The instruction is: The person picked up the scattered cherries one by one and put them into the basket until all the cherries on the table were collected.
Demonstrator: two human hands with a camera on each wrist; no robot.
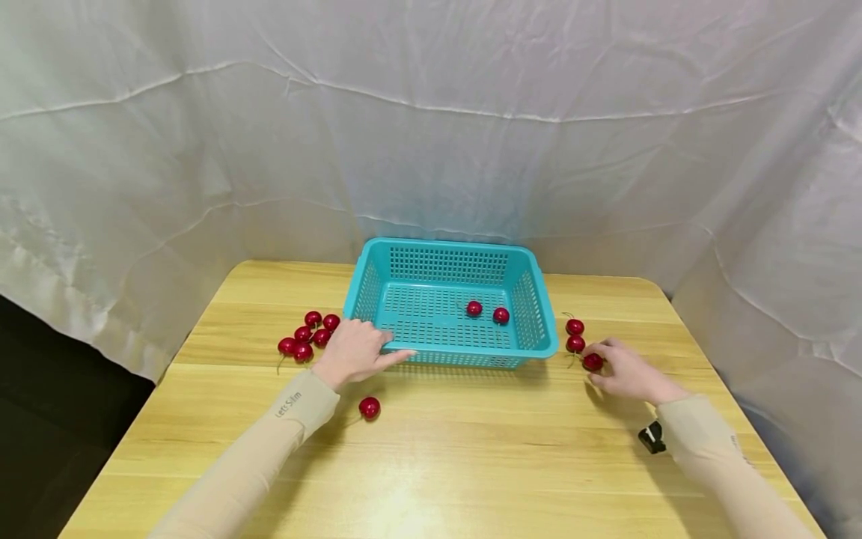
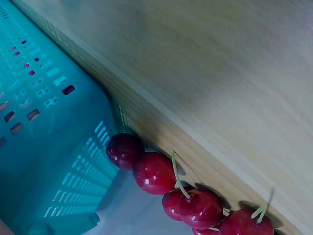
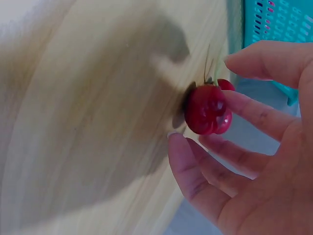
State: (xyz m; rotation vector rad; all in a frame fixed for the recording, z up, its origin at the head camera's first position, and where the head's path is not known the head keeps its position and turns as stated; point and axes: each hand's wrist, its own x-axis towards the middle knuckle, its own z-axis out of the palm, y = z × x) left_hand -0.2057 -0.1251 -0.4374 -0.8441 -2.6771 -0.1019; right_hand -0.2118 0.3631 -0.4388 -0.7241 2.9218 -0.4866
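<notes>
The basket stood upright on the table, toward its far edge, with two cherries on its floor, in the right half. Ten more were counted outside.

The left hand was clamped on the basket's near left corner, its thumb outside the near rim and its fingers over the edge. Beside it, left of the basket, six cherries lay in a tight cluster. Whether the nearest one touched the basket wall could not be established. A single cherry lay by itself in front of the basket, near the left sleeve.

The right hand was at the right of the basket, thumb and fingers apart and lightly bent around a cherry on the table. No firm hold was found; the right wrist view left a gap at one fingertip, and contact by another could not be confirmed. Two further cherries lay just beyond that one.

Assessment: if the work was to collect the cherries in the basket, it was judged to be at an early stage, with two in and ten left, the right-hand cherry among them, not yet lifted.
</notes>
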